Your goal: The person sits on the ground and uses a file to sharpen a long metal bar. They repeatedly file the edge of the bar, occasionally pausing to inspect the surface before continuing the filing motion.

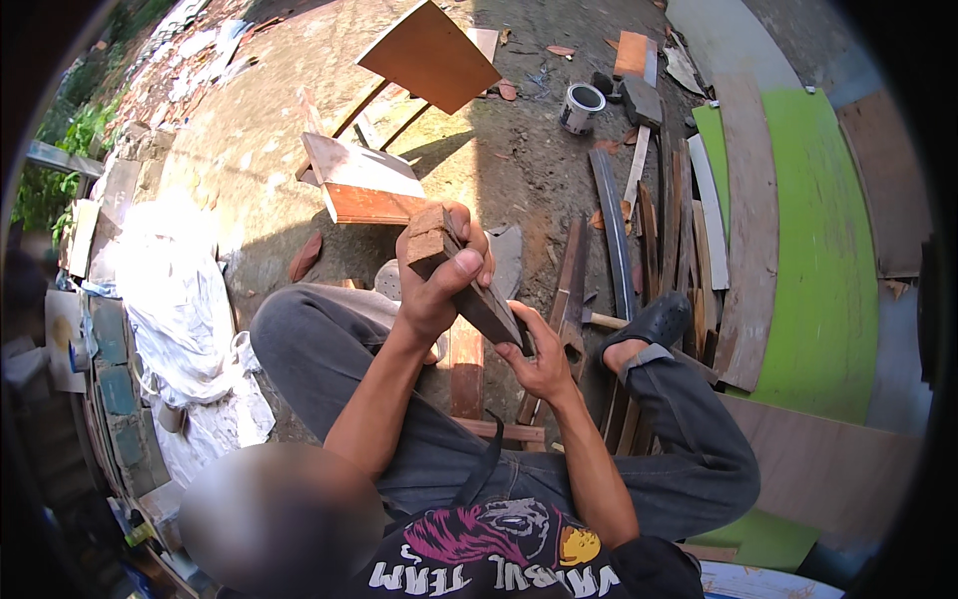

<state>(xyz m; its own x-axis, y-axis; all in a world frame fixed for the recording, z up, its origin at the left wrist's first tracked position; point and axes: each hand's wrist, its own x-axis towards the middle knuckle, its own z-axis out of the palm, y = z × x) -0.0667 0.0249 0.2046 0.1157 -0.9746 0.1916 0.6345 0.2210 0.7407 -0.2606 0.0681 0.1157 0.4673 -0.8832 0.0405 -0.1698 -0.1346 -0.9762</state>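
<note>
A short, thick wooden block (475, 301) is held tilted in front of me, between both hands. My left hand (439, 275) wraps round its upper end, the thumb lying across the side; the rough, paler end face shows above the fingers. At the lower end, my right hand (541, 357) grips the block between thumb and fingers. Beneath my hands, a reddish-brown board (466, 374) lies on the ground between my legs. Just beyond my left hand stands a small wooden chair (364, 180) with orange-brown panels.
A white cloth (185, 319) drapes over blocks at left. Ahead right are an open paint can (581, 108) and a dark-headed mallet (642, 102). Several wood strips (684, 215) lie near my shoe (654, 324), with a dark bar (613, 230) and green board (823, 250) beside them.
</note>
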